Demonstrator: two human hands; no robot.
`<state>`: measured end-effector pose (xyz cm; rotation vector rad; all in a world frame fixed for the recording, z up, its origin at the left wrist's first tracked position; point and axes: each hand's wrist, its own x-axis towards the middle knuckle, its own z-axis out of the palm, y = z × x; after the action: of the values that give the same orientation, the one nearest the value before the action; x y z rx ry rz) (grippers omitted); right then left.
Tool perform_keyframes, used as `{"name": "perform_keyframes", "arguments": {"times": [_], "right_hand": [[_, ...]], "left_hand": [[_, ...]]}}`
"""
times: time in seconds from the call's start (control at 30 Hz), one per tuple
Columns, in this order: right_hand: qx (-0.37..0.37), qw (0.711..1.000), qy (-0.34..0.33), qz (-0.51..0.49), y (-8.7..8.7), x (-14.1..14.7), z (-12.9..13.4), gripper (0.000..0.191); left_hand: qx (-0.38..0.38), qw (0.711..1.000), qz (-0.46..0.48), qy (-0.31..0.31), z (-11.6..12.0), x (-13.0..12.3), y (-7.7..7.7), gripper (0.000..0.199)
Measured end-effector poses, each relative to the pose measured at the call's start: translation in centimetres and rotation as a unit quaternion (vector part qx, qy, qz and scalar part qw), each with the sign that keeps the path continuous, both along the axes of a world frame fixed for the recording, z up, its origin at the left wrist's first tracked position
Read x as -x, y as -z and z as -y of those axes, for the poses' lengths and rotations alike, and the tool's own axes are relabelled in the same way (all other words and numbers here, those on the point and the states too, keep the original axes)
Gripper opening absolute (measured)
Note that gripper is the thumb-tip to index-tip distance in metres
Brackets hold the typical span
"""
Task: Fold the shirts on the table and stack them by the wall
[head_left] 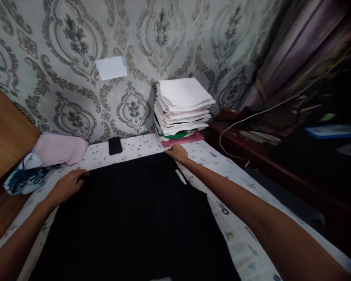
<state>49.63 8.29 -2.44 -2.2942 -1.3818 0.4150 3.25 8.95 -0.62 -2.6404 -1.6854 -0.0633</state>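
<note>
A black garment [134,218] lies spread flat over a white printed sheet, its near end running out of the bottom of the view. At its far left corner, my left hand [71,183] holds the edge with curled fingers. My right hand [178,153] pinches the far right corner, just in front of a stack of folded cloths. Close to the garment's right edge is a narrow white label [180,176]. A small pale patch shows at the bottom of the garment.
White folded cloths [184,93] are stacked against the patterned wall. A black phone [115,145] lies left of them. Pink folded cloth [60,148] and a blue patterned cloth [25,179] sit at the left. A white cable [251,116] crosses the dark furniture at right.
</note>
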Motion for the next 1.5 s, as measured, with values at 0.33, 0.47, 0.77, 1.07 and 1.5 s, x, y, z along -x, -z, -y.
{"name": "perform_keyframes", "arguments": {"times": [0.33, 0.47, 0.77, 1.07, 1.5], "right_hand": [[-0.012, 0.999, 0.017, 0.039, 1.7, -0.9, -0.3, 0.020], [-0.041, 0.998, 0.006, 0.056, 1.3, -0.3, 0.0, 0.027], [-0.134, 0.903, -0.405, 0.045, 0.3, 3.4, 8.9, 0.034], [-0.158, 0.896, -0.399, 0.116, 2.1, 4.6, 14.3, 0.054], [-0.165, 0.938, -0.274, 0.134, -0.5, 4.6, 11.8, 0.019]], "left_hand": [[-0.039, 0.993, 0.084, -0.071, -2.1, 0.3, 3.3, 0.026], [-0.073, 0.991, 0.061, -0.094, -0.3, -1.5, 2.9, 0.027], [-0.049, 0.997, 0.058, 0.024, 3.9, -4.6, 1.5, 0.031], [-0.012, 0.958, 0.095, 0.270, 7.8, -15.4, 2.2, 0.038], [-0.070, 0.980, -0.187, -0.014, 2.5, -5.0, 0.5, 0.044]]}}
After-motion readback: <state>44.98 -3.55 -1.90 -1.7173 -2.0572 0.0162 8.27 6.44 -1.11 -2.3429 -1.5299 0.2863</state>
